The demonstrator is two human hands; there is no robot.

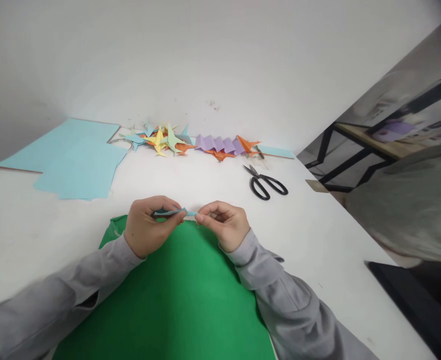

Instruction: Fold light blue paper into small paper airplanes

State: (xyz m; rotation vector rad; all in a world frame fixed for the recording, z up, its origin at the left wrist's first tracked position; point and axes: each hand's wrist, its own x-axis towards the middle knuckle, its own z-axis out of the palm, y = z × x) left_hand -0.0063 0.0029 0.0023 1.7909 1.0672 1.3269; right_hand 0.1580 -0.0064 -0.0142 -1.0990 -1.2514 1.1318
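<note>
your worktop (299,225) is white, with the green cloth (190,300) nearest you. blue sheets (81,160) lie far left; folded stars (164,140) sit by the wall, scissors (260,182) to their right. above the cloth, your left hand (151,225) pinches the blue strip (170,212) near its middle; your right hand (224,222) pinches its right end.

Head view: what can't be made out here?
Folded blue paper, head view: full shape hidden by fingers of the left hand and right hand.
Folded paper pile, head view: count lost, pieces overlap.
Green sheet, head view: near end cut off by bottom edge.
Dark panel, head view: cut off at bottom right.
Shelf items, head view: blurred.
</note>
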